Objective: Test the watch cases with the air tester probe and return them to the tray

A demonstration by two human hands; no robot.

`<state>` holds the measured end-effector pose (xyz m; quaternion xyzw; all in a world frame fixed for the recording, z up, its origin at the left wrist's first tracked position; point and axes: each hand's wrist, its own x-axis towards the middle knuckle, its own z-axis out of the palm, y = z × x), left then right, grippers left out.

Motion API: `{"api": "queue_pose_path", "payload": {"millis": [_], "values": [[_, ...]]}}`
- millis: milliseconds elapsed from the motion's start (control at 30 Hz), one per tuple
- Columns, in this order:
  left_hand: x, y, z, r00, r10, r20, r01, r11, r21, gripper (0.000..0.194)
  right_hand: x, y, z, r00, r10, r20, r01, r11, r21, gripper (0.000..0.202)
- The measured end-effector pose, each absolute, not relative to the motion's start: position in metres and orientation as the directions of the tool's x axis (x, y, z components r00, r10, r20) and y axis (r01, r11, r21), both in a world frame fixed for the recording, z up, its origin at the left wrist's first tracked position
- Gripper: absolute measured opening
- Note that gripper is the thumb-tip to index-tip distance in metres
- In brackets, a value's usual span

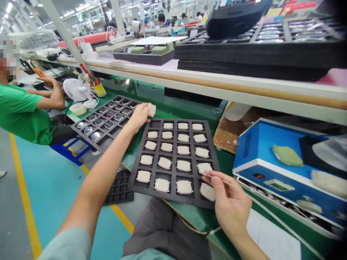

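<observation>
My left hand [140, 115] is closed on a beige watch-case-shaped piece [152, 109] above the far left corner of a black foam tray [174, 177]. The tray's compartments hold several similar beige pieces [183, 165], and one compartment at its far left corner holds none. At the tray's near right edge, my right hand [232, 206] pinches a thin white tube [260, 205] that trails off to the lower right. Its fingertips are close to a beige piece [204, 168] in the right column; whether they touch it I cannot tell.
Left of the tray lies another dark tray [107, 135] with glassy watch faces. Beyond it stand a white fan [76, 90] and a tape roll [78, 109]. A blue machine [271, 144] is at right, under a shelf [189, 85]. A person in green [24, 115] sits at left.
</observation>
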<state>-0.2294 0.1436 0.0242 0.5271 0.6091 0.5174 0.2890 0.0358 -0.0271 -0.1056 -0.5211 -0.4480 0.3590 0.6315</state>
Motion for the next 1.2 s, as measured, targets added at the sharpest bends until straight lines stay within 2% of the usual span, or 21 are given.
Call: {"api": "queue_pose_path", "payload": {"millis": [67,167,300,433,600,800,1200], "values": [[-0.211,0.107,0.004,-0.183,0.976,0.122,0.279,-0.067,0.958,0.031,0.035,-0.025,-0.105,0.348,0.912,0.219,0.023,0.225,-0.974,0.028],[-0.175,0.052,-0.029,-0.016,1.000,0.012,-0.015,-0.012,1.000,0.042,0.034,-0.024,-0.103,0.364,0.886,0.285,0.017,0.300,-0.954,0.022],[-0.128,0.006,-0.060,0.010,1.000,0.001,-0.157,0.000,0.988,0.042,0.035,-0.022,-0.102,0.361,0.833,0.420,0.028,0.440,-0.898,0.012],[-0.102,-0.005,-0.075,-0.001,1.000,0.022,-0.108,-0.022,0.994,0.034,0.039,-0.021,-0.099,0.317,0.799,0.511,0.072,0.517,-0.853,0.014],[-0.097,-0.007,-0.083,-0.025,0.997,0.067,-0.033,-0.068,0.997,0.036,0.040,-0.021,-0.096,0.240,0.807,0.540,0.084,0.537,-0.840,0.019],[-0.098,-0.010,-0.086,-0.060,0.996,0.069,0.054,-0.066,0.996,0.036,0.040,-0.021,-0.094,0.230,0.824,0.517,0.107,0.507,-0.855,0.015],[-0.097,-0.012,-0.087,-0.060,0.993,0.097,0.101,-0.091,0.991,0.036,0.042,-0.021,-0.093,0.215,0.833,0.510,0.160,0.486,-0.859,0.014]]}}
